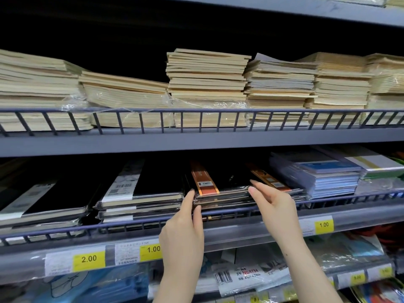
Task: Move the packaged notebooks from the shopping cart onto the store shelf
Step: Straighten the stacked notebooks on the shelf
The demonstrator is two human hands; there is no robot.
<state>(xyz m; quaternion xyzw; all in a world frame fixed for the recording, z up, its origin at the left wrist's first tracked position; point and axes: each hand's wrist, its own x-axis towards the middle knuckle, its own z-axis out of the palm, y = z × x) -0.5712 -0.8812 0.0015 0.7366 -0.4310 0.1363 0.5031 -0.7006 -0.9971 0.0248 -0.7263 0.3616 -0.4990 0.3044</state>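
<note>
A stack of black packaged notebooks (220, 194) with an orange band lies in plastic wrap on the middle store shelf (240, 228), behind its wire rail. My left hand (185, 224) grips the stack's left front corner, with the index finger along the side and the thumb on the front edge. My right hand (275, 204) is at the stack's right front corner with its fingers apart, and the thumb and index fingertips touch the top notebook. The shopping cart is out of view.
Black notebooks with white bands (140, 193) lie left of the stack, and a second orange-banded pile (273, 182) and blue-grey pads (323, 176) lie to its right. Tan notebook stacks (205, 84) fill the upper shelf. Yellow price tags (88, 259) line the rail.
</note>
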